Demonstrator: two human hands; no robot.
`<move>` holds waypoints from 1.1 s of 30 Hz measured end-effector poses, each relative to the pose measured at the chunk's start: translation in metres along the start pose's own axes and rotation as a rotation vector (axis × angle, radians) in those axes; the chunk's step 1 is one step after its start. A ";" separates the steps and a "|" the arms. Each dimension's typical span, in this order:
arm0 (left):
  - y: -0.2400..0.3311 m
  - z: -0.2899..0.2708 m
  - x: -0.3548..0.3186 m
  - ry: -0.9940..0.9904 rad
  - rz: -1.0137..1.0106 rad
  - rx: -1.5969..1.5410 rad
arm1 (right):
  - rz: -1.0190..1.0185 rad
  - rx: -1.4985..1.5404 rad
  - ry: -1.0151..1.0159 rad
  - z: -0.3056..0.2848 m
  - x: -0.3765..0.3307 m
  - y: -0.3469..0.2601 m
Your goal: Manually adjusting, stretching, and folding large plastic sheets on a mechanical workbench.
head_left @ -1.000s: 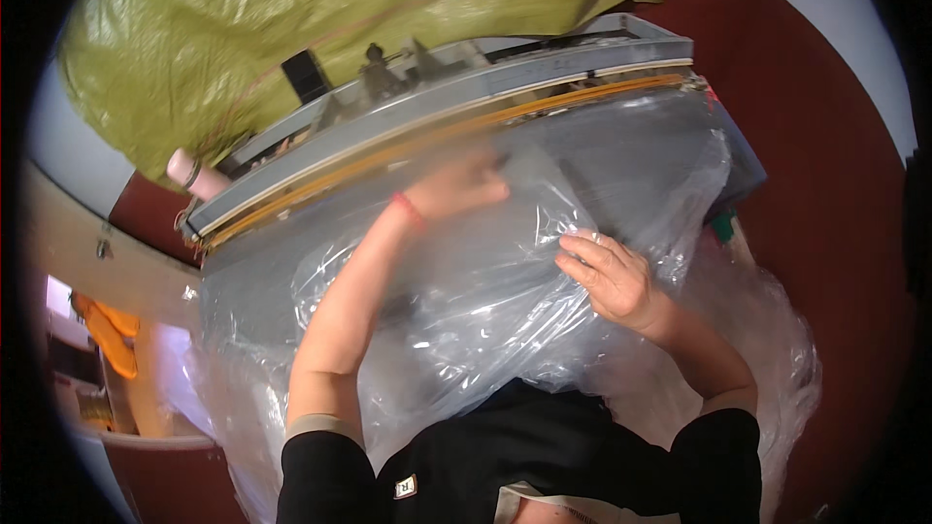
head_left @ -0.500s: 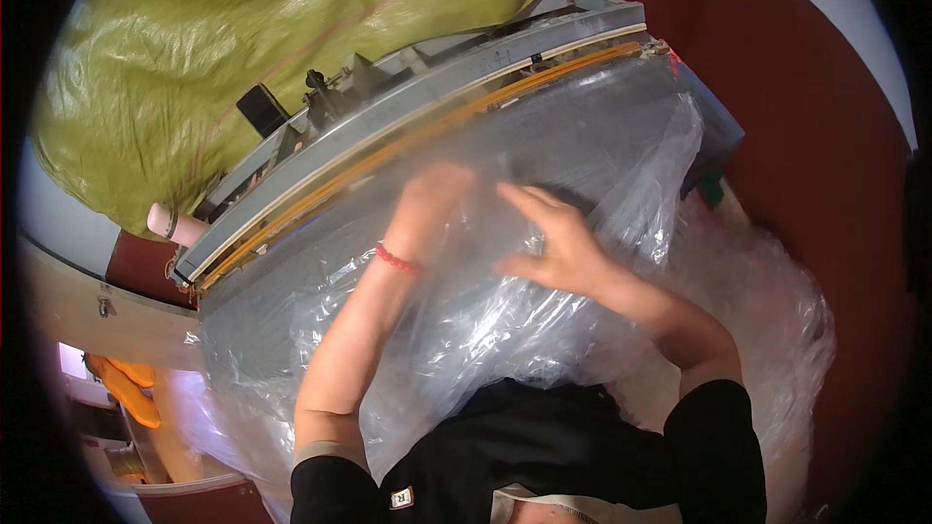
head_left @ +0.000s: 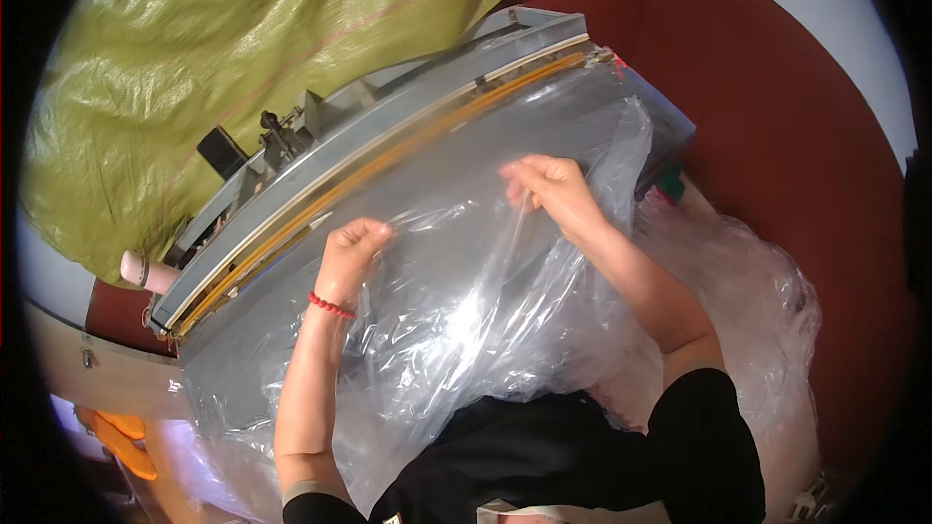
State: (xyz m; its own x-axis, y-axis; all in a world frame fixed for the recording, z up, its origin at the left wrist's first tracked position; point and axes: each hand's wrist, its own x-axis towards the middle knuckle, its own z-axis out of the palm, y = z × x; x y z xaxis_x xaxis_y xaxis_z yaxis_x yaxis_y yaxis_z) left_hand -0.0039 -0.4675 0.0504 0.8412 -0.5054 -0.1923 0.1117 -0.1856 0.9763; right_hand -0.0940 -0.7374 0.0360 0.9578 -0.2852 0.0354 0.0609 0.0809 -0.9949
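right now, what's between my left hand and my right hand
In the head view, clear plastic film, creased and shiny, spans the gap between your left hand and right hand.

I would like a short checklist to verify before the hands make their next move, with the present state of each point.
1. Left hand pinching the clear plastic film: ok, thumb and fingers are closed at it.
2. Right hand pinching the film: ok, the film trails down from the fingers.
3. Film lying smooth: not ok, it is creased, especially near the torso.
4. Both hands off the orange strip: ok, both are on its near side.
5. Red bead bracelet not catching the film: cannot tell.
6. Film in a single layer: cannot tell.
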 end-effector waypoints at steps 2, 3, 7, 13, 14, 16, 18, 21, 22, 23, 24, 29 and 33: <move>-0.003 0.002 0.004 -0.060 -0.033 -0.007 | -0.006 0.008 0.007 -0.007 0.006 0.002; -0.004 0.003 0.006 -0.071 -0.032 -0.009 | -0.011 -0.012 0.052 -0.011 0.010 0.003; -0.013 0.000 0.009 -0.350 -0.104 0.220 | -0.173 -0.379 0.196 -0.042 0.040 0.027; -0.024 -0.016 0.008 -0.441 -0.247 0.180 | -0.314 -1.339 0.628 -0.149 0.082 0.064; -0.025 -0.017 0.008 -0.451 -0.269 0.204 | -0.313 -1.342 0.631 -0.162 0.084 0.060; -0.022 -0.015 0.007 -0.440 -0.316 0.238 | -0.272 -1.392 0.842 -0.185 0.085 0.054; -0.020 -0.014 0.006 -0.434 -0.327 0.241 | -0.212 -1.382 0.908 -0.198 0.090 0.051; -0.027 -0.018 0.003 -0.435 -0.309 0.216 | -0.189 -1.287 1.022 -0.208 0.095 0.049; -0.028 -0.020 -0.001 -0.440 -0.279 0.143 | -0.225 -1.204 1.071 -0.209 0.096 0.049; -0.029 -0.022 -0.007 -0.445 -0.248 0.069 | -0.225 -1.208 1.070 -0.209 0.097 0.049; -0.024 -0.020 -0.017 -0.451 -0.257 0.010 | -0.140 -1.250 1.024 -0.210 0.098 0.050; -0.038 -0.056 -0.112 -0.604 -0.391 -0.237 | -0.212 -1.431 0.942 -0.220 0.109 0.072; -0.067 -0.137 -0.213 -0.306 -0.604 0.006 | 0.002 -1.458 0.807 -0.184 0.105 0.052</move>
State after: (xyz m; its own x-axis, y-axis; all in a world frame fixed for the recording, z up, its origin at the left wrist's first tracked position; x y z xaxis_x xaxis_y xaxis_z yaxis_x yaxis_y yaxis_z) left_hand -0.1178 -0.2317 0.0392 0.4442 -0.5272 -0.7244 0.5111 -0.5150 0.6882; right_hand -0.0420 -0.9389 -0.0299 0.5476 -0.7112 0.4409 -0.6805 -0.6851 -0.2599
